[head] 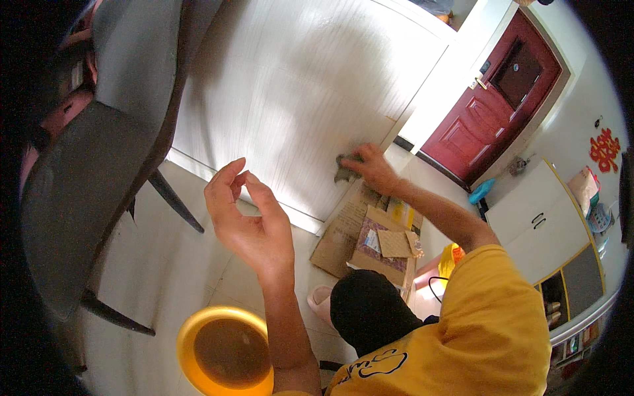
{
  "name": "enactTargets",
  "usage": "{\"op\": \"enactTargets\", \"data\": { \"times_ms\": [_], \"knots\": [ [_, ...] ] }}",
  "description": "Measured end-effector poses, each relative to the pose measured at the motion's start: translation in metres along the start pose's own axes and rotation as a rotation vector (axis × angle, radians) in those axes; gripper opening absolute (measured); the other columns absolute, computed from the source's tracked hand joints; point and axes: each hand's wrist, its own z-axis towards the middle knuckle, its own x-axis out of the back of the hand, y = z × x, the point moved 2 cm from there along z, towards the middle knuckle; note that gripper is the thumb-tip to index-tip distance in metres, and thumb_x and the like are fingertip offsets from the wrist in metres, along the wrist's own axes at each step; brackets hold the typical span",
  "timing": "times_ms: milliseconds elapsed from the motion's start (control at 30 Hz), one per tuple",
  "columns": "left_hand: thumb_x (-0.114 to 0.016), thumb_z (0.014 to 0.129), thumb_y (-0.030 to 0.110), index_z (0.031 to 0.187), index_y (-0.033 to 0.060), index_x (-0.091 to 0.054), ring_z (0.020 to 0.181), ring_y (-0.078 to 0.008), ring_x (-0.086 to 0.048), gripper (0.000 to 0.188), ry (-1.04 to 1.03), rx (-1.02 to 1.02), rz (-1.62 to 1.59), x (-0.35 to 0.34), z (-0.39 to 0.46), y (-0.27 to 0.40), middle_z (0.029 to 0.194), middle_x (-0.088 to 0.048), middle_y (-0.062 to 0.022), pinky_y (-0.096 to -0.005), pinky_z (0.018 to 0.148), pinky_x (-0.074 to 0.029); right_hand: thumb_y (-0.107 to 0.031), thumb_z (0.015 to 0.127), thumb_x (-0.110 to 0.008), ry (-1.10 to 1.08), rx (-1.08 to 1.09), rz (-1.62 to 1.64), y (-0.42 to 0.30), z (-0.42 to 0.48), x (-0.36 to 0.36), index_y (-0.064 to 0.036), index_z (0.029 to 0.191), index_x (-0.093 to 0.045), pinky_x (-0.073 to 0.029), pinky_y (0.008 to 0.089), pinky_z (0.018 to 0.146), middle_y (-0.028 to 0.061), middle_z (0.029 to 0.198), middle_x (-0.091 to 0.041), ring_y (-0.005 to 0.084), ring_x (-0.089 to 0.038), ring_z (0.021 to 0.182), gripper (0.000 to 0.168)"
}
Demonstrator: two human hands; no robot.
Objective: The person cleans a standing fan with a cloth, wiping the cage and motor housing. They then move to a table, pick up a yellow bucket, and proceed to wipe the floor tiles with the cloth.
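Note:
My right hand (372,167), blurred, presses a dark grey-green cloth (345,169) against a large white wood-grain panel (292,104), near its lower right edge. Raised in front of the panel is my left hand (250,218), with its fingers curled and a gap between them and the thumb. Nothing shows in that hand. Below it on the tiled floor stands a yellow basin (190,364) with murky brown water (230,351) in it.
A dark grey chair (89,163) with black legs rises at the left. Flattened cardboard boxes (342,232) lie beside the panel's lower corner. At the right are a red door (488,99) and a white cabinet (540,222). A blue bag (481,191) sits near the door.

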Motion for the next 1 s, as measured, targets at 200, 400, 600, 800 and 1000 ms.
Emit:
{"op": "enactTargets", "data": {
  "times_ms": [200, 400, 600, 800, 1000],
  "knots": [
    [-0.050, 0.080, 0.001, 0.094, -0.0042, -0.055, 0.075, -0.0194, -0.051, 0.015, -0.002, 0.080, 0.031, 0.012, 0.004, -0.006, 0.087, -0.053, -0.0119, -0.0307, 0.070, -0.043, -0.002, 0.068, -0.064, 0.740, -0.213, -0.548, 0.073, 0.033, 0.157, -0.019, 0.105, -0.060, -0.038, 0.0412, 0.072, 0.0126, 0.097, -0.054, 0.0286, -0.050, 0.088, 0.041],
    [-0.051, 0.079, 0.001, 0.089, -0.0046, -0.057, 0.075, -0.0215, -0.053, 0.013, -0.079, 0.059, 0.081, -0.003, -0.007, -0.003, 0.084, -0.054, -0.0131, -0.0321, 0.068, -0.044, 0.008, 0.061, -0.060, 0.782, -0.129, -0.451, 0.121, 0.093, 0.208, -0.021, 0.110, -0.058, -0.033, 0.0410, 0.083, 0.0145, 0.102, -0.048, 0.0312, -0.043, 0.097, 0.057],
    [-0.052, 0.078, 0.001, 0.088, -0.0029, -0.058, 0.073, -0.0245, -0.055, 0.012, -0.111, 0.049, 0.114, -0.009, -0.008, -0.010, 0.081, -0.056, -0.0140, -0.0330, 0.066, -0.045, 0.002, 0.067, -0.058, 0.998, -0.039, -0.447, 0.123, 0.220, 0.197, -0.021, 0.100, -0.063, -0.034, 0.0395, 0.078, 0.0100, 0.100, -0.050, 0.0285, -0.045, 0.095, 0.041],
    [-0.054, 0.076, -0.001, 0.085, -0.0016, -0.058, 0.072, -0.0254, -0.058, 0.010, -0.105, 0.025, 0.238, -0.004, -0.012, -0.022, 0.080, -0.058, -0.0144, -0.0325, 0.064, -0.045, -0.011, 0.077, -0.051, 0.868, 0.020, -0.209, 0.058, 0.349, 0.189, -0.005, 0.105, -0.056, -0.036, 0.0435, 0.080, 0.0133, 0.098, -0.053, 0.0314, -0.045, 0.096, 0.029],
    [-0.054, 0.078, 0.001, 0.086, -0.0014, -0.059, 0.073, -0.0213, -0.058, 0.010, -0.167, 0.108, 0.307, -0.001, -0.036, -0.045, 0.081, -0.059, -0.0133, -0.0298, 0.068, -0.047, -0.008, 0.073, -0.054, 0.779, 0.074, -0.350, 0.005, 0.393, 0.049, -0.006, 0.098, -0.056, -0.036, 0.0420, 0.077, 0.0109, 0.096, -0.051, 0.0274, -0.046, 0.093, 0.025]
  ]
}}
